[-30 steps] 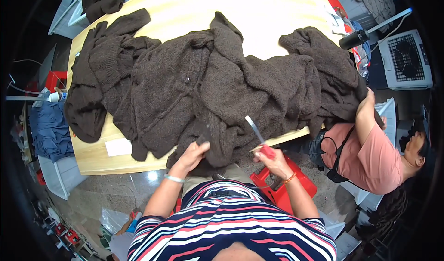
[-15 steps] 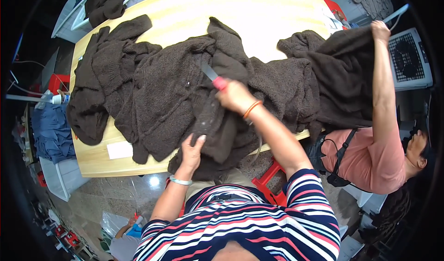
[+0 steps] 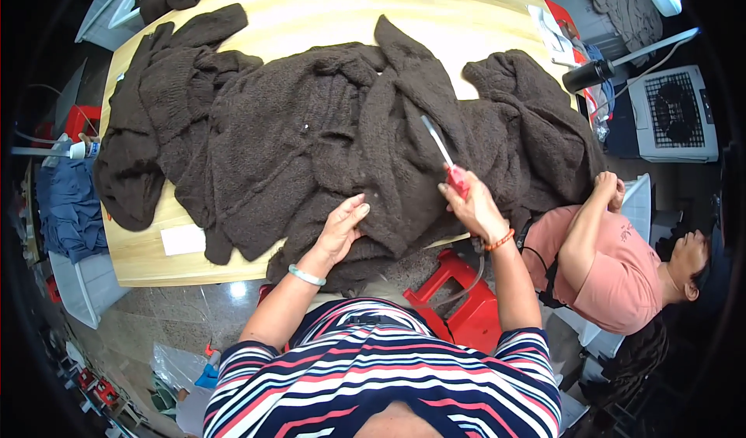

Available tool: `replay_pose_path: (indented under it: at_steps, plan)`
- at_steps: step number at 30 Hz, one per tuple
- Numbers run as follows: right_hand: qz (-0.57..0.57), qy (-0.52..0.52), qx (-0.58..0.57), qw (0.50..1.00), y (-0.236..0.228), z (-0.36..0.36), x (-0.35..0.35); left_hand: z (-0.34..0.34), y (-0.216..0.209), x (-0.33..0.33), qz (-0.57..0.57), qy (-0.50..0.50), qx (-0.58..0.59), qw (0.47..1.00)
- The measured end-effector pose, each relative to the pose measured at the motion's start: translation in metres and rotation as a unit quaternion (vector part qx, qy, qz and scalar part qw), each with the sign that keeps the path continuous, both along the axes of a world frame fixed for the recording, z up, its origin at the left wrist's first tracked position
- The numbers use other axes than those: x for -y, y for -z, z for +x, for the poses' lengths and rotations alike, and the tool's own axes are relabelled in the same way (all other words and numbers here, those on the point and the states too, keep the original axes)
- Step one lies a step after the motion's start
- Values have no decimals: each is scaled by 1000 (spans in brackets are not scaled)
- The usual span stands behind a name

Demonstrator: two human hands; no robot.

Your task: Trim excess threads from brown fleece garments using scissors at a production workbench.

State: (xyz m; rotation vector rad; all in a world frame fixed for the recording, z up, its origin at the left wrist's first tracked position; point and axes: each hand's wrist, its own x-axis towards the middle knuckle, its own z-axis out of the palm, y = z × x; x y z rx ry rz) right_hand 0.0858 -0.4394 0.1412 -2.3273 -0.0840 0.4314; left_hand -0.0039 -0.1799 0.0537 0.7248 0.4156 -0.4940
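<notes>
Dark brown knitted sweaters [image 3: 272, 151] lie heaped across the wooden table in front of me. My right hand [image 3: 474, 209] grips a red-handled air blow gun [image 3: 458, 180], its thin metal nozzle pointing up and left over the fabric. From under that hand a grey hose [image 3: 472, 283] hangs down past the table edge. At the near edge of the heap, my left hand [image 3: 339, 230] has its fingers curled against the knit, thumb and forefinger close together on a fold. The pile partly hides that fold.
A co-worker in a pink shirt [image 3: 614, 275] stands at the right, hands together beside the heap. A red stool [image 3: 466, 314] is below the table. White paper [image 3: 183, 241] lies near the front left edge. Blue garments [image 3: 70, 209] fill a bin at left; a grey crate [image 3: 674, 116] stands at right.
My right hand has moved right and down with the blow gun. My left hand has shifted right and up. The co-worker has lowered the raised garment onto the heap and let go.
</notes>
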Motion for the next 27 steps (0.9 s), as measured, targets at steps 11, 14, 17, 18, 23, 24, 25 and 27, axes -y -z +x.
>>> replay_pose_path:
  at_steps: [11,14,17,18,23,24,25,27]
  plan:
    - [-86,-173,-142,971,-69,-90,-8,-7,17,27,131,-122,36,983]
    - [-127,-230,-215,941,-78,-105,-10,-11,21,21,117,-170,22,978]
    - [-127,-208,-196,950,-81,-105,-14,-16,22,13,145,-142,41,978]
    - [-116,-204,-178,956,-80,-107,-16,-18,22,13,145,-142,41,978]
    - [-119,-210,-140,960,-70,-103,-19,-26,30,0,181,-111,51,976]
    - [-97,-207,-132,965,-68,-102,-18,-24,29,-3,182,-114,53,975]
    - [-83,-208,-133,966,-70,-102,-19,-22,28,-7,150,-111,39,982]
    - [-69,-208,-132,967,-70,-105,-20,-9,21,-17,74,-111,-4,991]
